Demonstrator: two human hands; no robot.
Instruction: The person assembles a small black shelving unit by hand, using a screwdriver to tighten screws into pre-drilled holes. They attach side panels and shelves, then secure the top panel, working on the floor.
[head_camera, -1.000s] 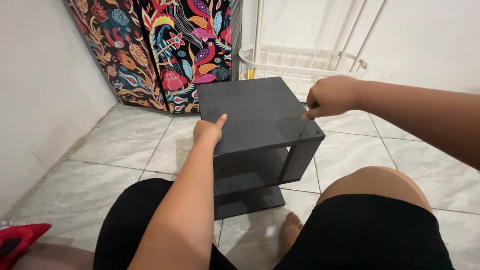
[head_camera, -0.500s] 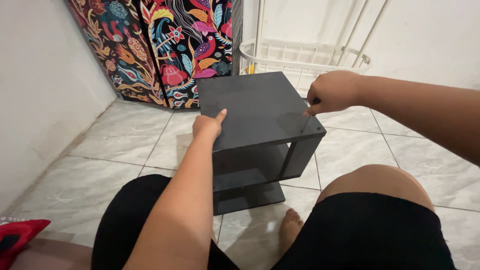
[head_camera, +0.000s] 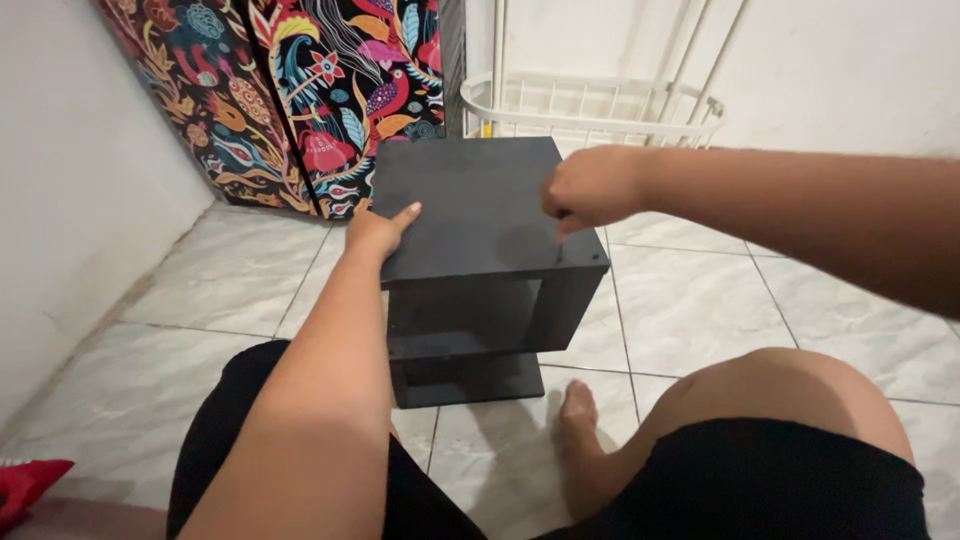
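A small black shelf unit (head_camera: 470, 200) stands on the tiled floor between my legs, with a flat square top and open compartments below. My left hand (head_camera: 378, 230) grips the left edge of the top panel, thumb lying on top. My right hand (head_camera: 590, 187) rests on the right part of the top with its fingers curled shut. I cannot tell whether anything small is pinched in them.
A white wire basket rack (head_camera: 590, 105) stands right behind the shelf against the wall. A colourful patterned panel (head_camera: 330, 90) leans at the back left. The white wall (head_camera: 80, 180) runs along the left. A red object (head_camera: 25, 480) lies at the bottom left. My bare foot (head_camera: 578, 410) is beside the shelf base.
My right hand has slid from the shelf's front right corner inward over the top panel. My left hand keeps its hold on the left edge.
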